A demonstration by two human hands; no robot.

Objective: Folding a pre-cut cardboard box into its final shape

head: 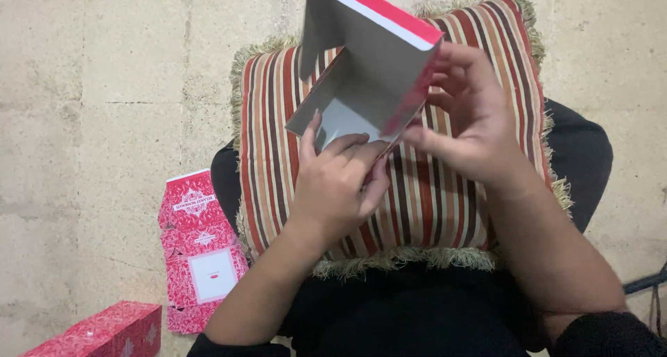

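A pale, mottled floor (pixel 104 86) fills the background, and a striped, fringed cushion (pixel 445 211) rests across the person's lap as a soft work surface. Above it, both hands hold a partly folded cardboard box (pixel 368 72), grey inside and red on the outside, its open side turned toward the camera so the interior can be seen. The left hand (pixel 337 183) pinches the near bottom flap, fingers tucked into the edge, its grip closed on the cardboard. The right hand (pixel 472 121) wraps the right wall, thumb and fingers clamped on the red side, apparently steadying the shape while the flap is pressed. On the floor to the left lies a flat, unfolded red patterned box blank (pixel 198 253), and nearer, at the lower left corner, a finished red box (pixel 104 333).
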